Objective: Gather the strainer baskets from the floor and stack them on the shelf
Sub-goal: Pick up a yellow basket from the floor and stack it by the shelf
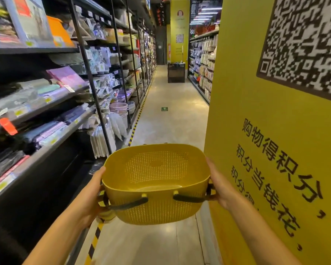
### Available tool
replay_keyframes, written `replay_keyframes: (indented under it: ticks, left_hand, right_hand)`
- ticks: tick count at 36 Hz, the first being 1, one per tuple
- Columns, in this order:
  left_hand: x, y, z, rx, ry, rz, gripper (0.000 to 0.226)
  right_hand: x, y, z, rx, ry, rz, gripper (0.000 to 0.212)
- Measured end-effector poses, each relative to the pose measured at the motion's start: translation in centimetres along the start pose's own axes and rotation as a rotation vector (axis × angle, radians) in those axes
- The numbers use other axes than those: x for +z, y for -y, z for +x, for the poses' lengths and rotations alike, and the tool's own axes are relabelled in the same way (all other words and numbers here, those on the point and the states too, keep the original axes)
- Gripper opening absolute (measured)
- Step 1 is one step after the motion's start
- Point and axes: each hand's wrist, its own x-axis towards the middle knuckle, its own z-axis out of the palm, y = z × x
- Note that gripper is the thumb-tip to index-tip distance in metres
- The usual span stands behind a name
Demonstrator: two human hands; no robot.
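Obs.: one yellow strainer basket [155, 180] is off the floor, held in the near centre of the aisle with its opening up and tipped slightly toward the camera. The left hand [92, 199] grips its left end, thumb along the rim and fingers curled under the wall. The right hand [218, 184] grips the right end. Its thumb lies on the outer wall and its fingers are hidden behind the basket, but the hold reads as closed round that end. Two dark handles [130, 204] hang loose down the near wall.

Surroundings: stocked shelving [36, 109] runs along the left. A yellow pillar [256, 131] stands just beside the right hand. Stacked basins [120, 108] sit low on the shelving, farther along on the left.

Step in hand (judgement): carrying the basket to its shelf. The target slot cannot be told from this view, and no other basket shows on the floor [170, 115].

Notes for doing it well:
- Hold both ends evenly, since perforated plastic probably flexes if squeezed hard.
- Level the basket before setting it down, opening up, so the next one can nest into it.
- Swing left, away from the pillar, to avoid knocking the right knuckles.
- Watch the hanging handles, which could snag on a shelf lip or hooked goods.
- Seat the base fully on the shelf before loosening either hand.
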Motion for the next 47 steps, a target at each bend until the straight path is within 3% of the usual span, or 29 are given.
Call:
replay_keyframes:
  ticks: [4, 22, 27, 32, 40, 47]
  left_hand:
    - [0.2, -1.0, 4.3, -0.02, 0.016, -0.015, 0.062]
    - [-0.7, -8.4, 27.3, -0.077, 0.011, -0.096, 0.075]
    - [0.0, -10.3, 31.8, -0.073, 0.008, -0.118, 0.065]
    - [1.5, -11.9, 36.9, -0.083, -0.057, -0.144, 0.047]
    - [4.7, -13.1, 44.5, -0.078, -0.167, -0.266, 0.065]
    - [6.6, -14.8, 47.8, -0.01, -0.286, -0.338, 0.036]
  right_hand:
    - [1.1, 1.3, 3.9, 0.001, 0.001, -0.01, 0.041]
    - [8.1, 9.5, 25.1, -0.004, -0.057, -0.023, 0.031]
    - [9.5, 11.2, 31.2, 0.017, -0.044, -0.016, 0.03]
    - [10.0, 13.2, 38.2, 0.024, -0.005, -0.018, 0.026]
    - [10.6, 17.2, 51.2, 0.012, 0.134, -0.068, 0.027]
    - [13.9, 20.1, 59.6, 0.017, 0.257, -0.137, 0.033]
